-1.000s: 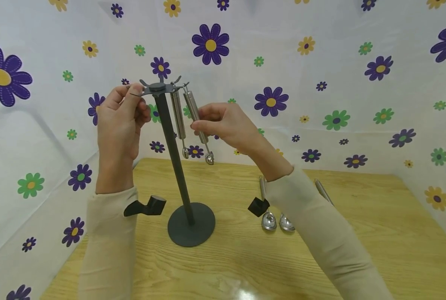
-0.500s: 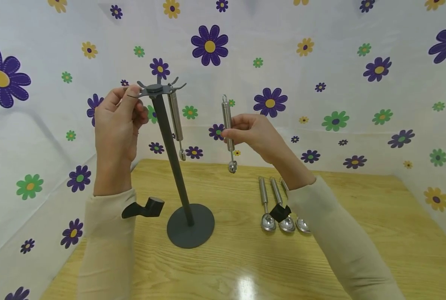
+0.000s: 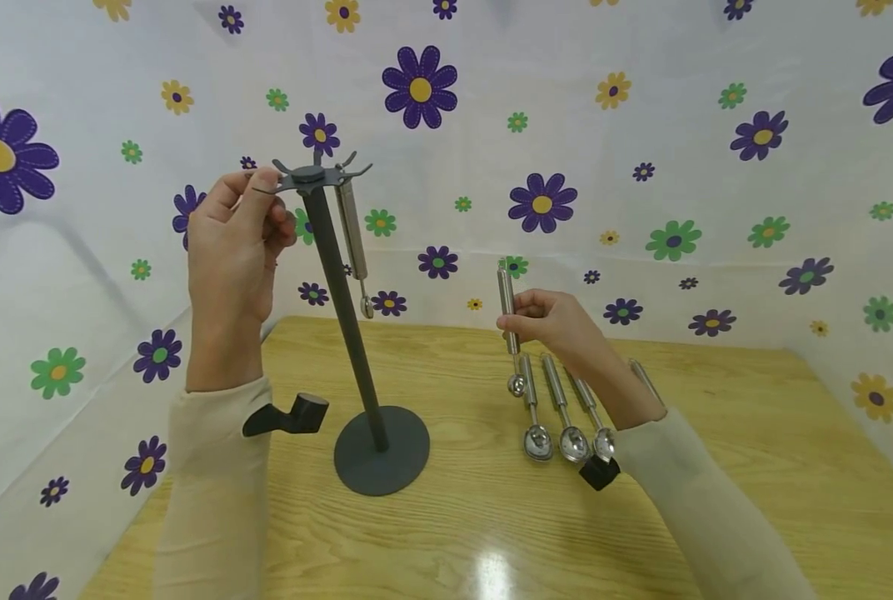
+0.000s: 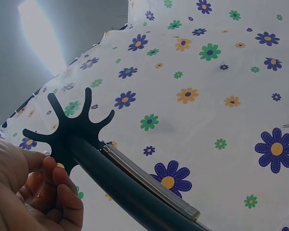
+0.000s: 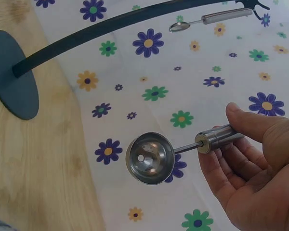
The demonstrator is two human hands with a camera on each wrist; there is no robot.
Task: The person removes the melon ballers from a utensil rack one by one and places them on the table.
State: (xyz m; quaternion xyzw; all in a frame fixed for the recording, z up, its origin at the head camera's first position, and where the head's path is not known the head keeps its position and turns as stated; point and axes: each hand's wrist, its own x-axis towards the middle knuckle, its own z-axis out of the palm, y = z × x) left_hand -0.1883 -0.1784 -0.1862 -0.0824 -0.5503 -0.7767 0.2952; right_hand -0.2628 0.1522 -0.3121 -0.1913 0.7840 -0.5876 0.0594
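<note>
A dark grey hook stand [image 3: 344,321] rises at the left of the head view. My left hand [image 3: 229,258] pinches one of the hooks on its top between thumb and fingers. From a hook at the right of the top hangs a small metal scoop [image 3: 352,233]. My right hand [image 3: 559,325] grips the steel handle of a melon baller [image 5: 151,158], with thumb and fingers round it. Its loop points up and its small round bowl, with a hole in it, hangs down. In the head view the baller is in the air, at the left end of a row of utensils.
On the wooden table [image 3: 446,517] lie several larger steel scoops, among them the leftmost scoop [image 3: 538,443] and the middle scoop [image 3: 572,443]. Another handle [image 3: 645,379] shows partly behind the right forearm. The stand's round base [image 3: 397,467] rests left of them. Flowered cloth [image 3: 686,167] surrounds the table.
My right hand has carried the melon baller away from the stand's hooks, to the right and down. The left hand stays at its hook. The other hanging scoop remains on the stand.
</note>
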